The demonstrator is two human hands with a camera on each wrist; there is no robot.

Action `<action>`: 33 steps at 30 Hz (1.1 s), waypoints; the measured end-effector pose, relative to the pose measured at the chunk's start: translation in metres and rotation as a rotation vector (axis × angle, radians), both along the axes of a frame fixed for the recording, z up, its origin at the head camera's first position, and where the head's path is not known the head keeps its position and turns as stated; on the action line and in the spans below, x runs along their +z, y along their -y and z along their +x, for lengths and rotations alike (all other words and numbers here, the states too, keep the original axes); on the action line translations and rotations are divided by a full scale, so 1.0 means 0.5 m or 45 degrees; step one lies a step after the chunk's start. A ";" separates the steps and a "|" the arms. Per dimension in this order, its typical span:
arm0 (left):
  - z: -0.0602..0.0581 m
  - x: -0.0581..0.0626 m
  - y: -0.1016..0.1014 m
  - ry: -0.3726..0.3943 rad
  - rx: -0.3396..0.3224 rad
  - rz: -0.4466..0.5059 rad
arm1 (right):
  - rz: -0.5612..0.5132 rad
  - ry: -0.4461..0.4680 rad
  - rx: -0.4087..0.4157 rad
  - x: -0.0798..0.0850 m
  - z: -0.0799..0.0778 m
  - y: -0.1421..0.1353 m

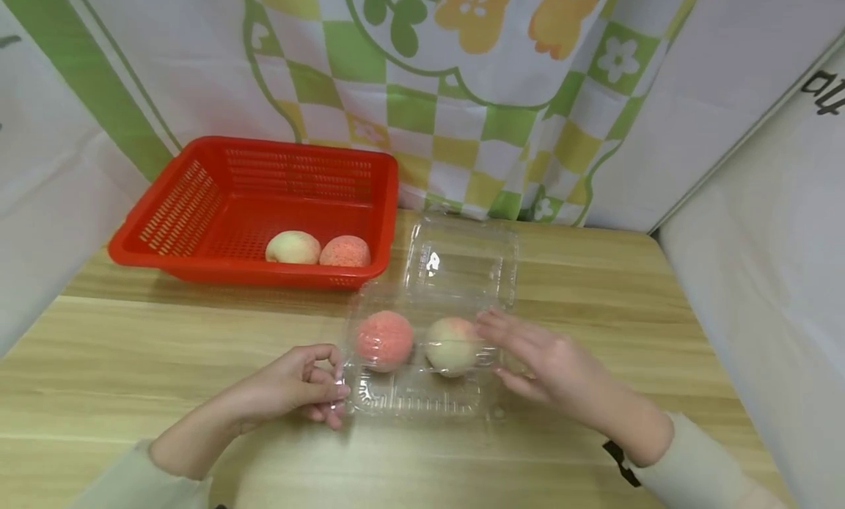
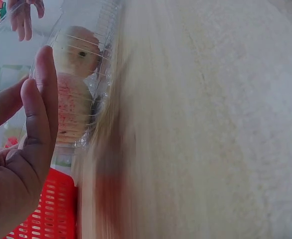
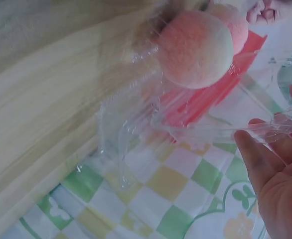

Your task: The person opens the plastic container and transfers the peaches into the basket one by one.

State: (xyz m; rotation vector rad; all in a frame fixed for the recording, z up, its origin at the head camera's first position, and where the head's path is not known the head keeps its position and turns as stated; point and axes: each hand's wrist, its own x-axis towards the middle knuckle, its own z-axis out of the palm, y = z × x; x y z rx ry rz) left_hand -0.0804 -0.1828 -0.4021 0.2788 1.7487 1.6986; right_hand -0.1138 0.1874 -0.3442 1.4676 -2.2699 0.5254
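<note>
On the bench (image 1: pixel 145 348), a clear container (image 1: pixel 416 403) was set between the two hands — its left edge was pinched by the left grip (image 1: pixel 306 384), its right side merely touched by the right grip (image 1: pixel 535 351), whose fingers were left extended and relaxed. Inside, a pink peach (image 1: pixel 384 340) was placed nearer the left, a pale peach (image 1: pixel 451 345) just beside the right fingertips. Behind, to the left, two more peaches (image 1: pixel 293 246) were held by a red basket (image 1: pixel 211 263).
</note>
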 end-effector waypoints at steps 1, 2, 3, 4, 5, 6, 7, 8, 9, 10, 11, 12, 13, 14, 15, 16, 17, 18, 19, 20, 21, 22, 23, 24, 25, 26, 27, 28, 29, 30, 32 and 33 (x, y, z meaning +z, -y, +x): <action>0.000 0.000 -0.001 -0.001 -0.002 -0.003 | -0.001 0.025 -0.002 0.002 -0.002 -0.002; 0.000 0.000 -0.003 -0.006 -0.004 -0.006 | -0.002 0.049 -0.002 0.003 -0.003 -0.004; 0.000 0.000 -0.005 -0.008 -0.005 -0.009 | -0.002 0.069 -0.005 0.005 -0.005 -0.006; -0.001 0.000 -0.008 -0.008 -0.006 -0.012 | -0.009 0.090 -0.002 0.006 -0.007 -0.009; -0.002 0.000 -0.010 -0.007 -0.006 -0.015 | -0.022 0.117 0.002 0.007 -0.009 -0.012; -0.002 0.000 -0.012 -0.009 -0.006 -0.014 | -0.034 0.144 0.004 0.009 -0.012 -0.014; -0.003 0.000 -0.015 -0.008 -0.006 -0.014 | -0.052 0.165 0.008 0.010 -0.016 -0.017; -0.004 0.000 -0.018 -0.011 -0.006 -0.011 | -0.073 0.182 0.014 0.012 -0.020 -0.019; -0.006 0.000 -0.020 -0.008 -0.007 -0.010 | -0.096 0.198 0.021 0.015 -0.024 -0.021; -0.007 0.000 -0.022 -0.007 -0.008 -0.012 | -0.120 0.217 0.027 0.017 -0.029 -0.024; -0.008 -0.001 -0.025 -0.003 -0.010 -0.011 | -0.143 0.224 0.030 0.020 -0.034 -0.025; -0.009 -0.001 -0.027 0.000 -0.012 -0.013 | -0.162 0.227 0.029 0.023 -0.039 -0.028; -0.010 -0.002 -0.029 0.003 -0.014 -0.013 | -0.182 0.234 0.026 0.025 -0.045 -0.030; -0.011 -0.001 -0.031 0.005 -0.016 -0.017 | -0.197 0.249 0.019 0.028 -0.050 -0.032; -0.011 -0.001 -0.033 0.008 -0.017 -0.021 | -0.209 0.271 0.008 0.031 -0.054 -0.034; -0.012 -0.001 -0.034 0.011 -0.018 -0.022 | -0.218 0.300 -0.005 0.034 -0.058 -0.036; -0.012 -0.002 -0.036 0.013 -0.018 -0.020 | -0.226 0.330 -0.017 0.037 -0.062 -0.038; -0.012 -0.002 -0.037 0.015 -0.018 -0.021 | -0.227 0.370 -0.039 0.039 -0.064 -0.040; -0.012 -0.003 -0.038 0.017 -0.017 -0.021 | -0.230 0.415 -0.056 0.042 -0.067 -0.041; -0.012 -0.003 -0.039 0.020 -0.018 -0.023 | -0.235 0.456 -0.071 0.044 -0.069 -0.042; -0.012 -0.003 -0.041 0.019 -0.017 -0.025 | -0.251 0.502 -0.074 0.047 -0.072 -0.042; -0.012 -0.003 -0.042 0.018 -0.017 -0.028 | -0.271 0.547 -0.076 0.049 -0.075 -0.042; -0.012 -0.003 -0.043 0.015 -0.018 -0.034 | -0.295 0.593 -0.078 0.051 -0.079 -0.042; -0.012 -0.002 -0.044 0.013 -0.018 -0.040 | -0.322 0.642 -0.086 0.052 -0.083 -0.042; -0.012 -0.001 -0.045 0.011 -0.018 -0.046 | -0.345 0.690 -0.097 0.055 -0.088 -0.042; -0.013 -0.001 -0.047 0.009 -0.018 -0.050 | -0.370 0.731 -0.116 0.057 -0.094 -0.043; -0.013 0.000 -0.048 0.008 -0.017 -0.054 | -0.391 0.770 -0.138 0.060 -0.099 -0.043; -0.014 -0.001 -0.048 0.009 -0.018 -0.056 | -0.408 0.807 -0.165 0.063 -0.105 -0.045; -0.016 -0.001 -0.049 0.010 -0.018 -0.058 | -0.419 0.836 -0.198 0.066 -0.110 -0.046; -0.017 -0.001 -0.050 0.012 -0.018 -0.058 | -0.429 0.863 -0.229 0.069 -0.116 -0.047; -0.020 -0.001 -0.052 0.016 -0.021 -0.057 | -0.453 0.922 -0.274 0.074 -0.128 -0.048; -0.021 -0.001 -0.053 0.018 -0.023 -0.055 | -0.465 0.955 -0.288 0.076 -0.133 -0.048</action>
